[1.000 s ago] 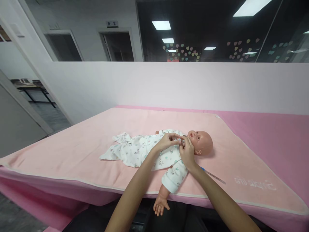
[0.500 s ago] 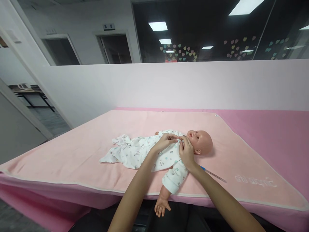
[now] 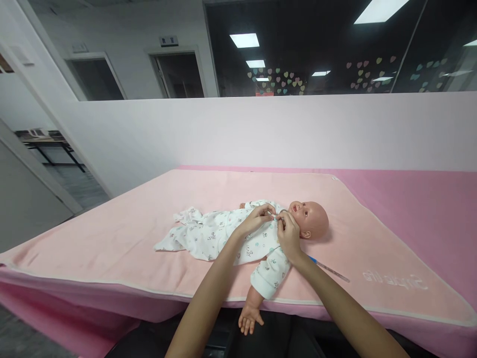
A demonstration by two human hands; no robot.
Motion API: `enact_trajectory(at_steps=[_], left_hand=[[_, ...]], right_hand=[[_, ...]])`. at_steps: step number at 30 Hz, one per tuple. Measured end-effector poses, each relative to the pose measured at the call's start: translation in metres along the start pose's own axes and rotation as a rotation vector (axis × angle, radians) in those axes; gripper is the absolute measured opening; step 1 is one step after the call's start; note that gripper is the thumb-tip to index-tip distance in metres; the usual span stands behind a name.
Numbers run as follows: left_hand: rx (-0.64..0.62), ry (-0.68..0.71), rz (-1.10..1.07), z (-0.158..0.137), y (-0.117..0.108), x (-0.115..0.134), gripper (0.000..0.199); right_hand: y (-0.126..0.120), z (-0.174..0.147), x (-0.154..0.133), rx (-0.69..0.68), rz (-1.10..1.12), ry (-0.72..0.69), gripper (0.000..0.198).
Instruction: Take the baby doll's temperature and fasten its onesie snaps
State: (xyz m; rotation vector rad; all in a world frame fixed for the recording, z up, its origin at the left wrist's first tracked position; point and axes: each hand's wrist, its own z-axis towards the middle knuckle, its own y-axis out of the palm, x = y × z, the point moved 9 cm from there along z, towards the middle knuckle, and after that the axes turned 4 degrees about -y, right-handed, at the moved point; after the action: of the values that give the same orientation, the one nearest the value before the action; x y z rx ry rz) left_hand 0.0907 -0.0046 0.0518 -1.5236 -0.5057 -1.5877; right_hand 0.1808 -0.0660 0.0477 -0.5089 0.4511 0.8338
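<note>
A baby doll (image 3: 315,219) lies on its back with its head to the right, dressed in a white printed baby outfit (image 3: 212,233). Both of my hands meet at the neckline on its upper chest. My left hand (image 3: 257,220) has its fingers closed on the edge of the outfit. Close beside the doll's chin, my right hand (image 3: 288,232) pinches the fabric too. The exact fastening between my fingertips is too small to make out. One doll arm (image 3: 250,311) hangs over the front edge, its sleeve reaching the forearm.
Under the doll spreads a peach blanket (image 3: 122,219) over a pink cover (image 3: 417,209). A thin blue-tipped stick, like a pen or thermometer (image 3: 330,269), lies right of my right forearm. Behind stands a white half wall (image 3: 238,132) with glass above.
My fingertips have shifted slightly at the neckline, with a small gap now showing between the two hands. The doll and the rest stay in place.
</note>
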Motion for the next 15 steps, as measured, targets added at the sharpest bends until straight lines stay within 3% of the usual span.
enact_trajectory(at_steps=[15], left_hand=[[-0.007,0.011,-0.133,0.0007,-0.0007,-0.0033,0.015]], right_hand=[[-0.0007,0.0,-0.0046,0.002,0.005,-0.013,0.01]])
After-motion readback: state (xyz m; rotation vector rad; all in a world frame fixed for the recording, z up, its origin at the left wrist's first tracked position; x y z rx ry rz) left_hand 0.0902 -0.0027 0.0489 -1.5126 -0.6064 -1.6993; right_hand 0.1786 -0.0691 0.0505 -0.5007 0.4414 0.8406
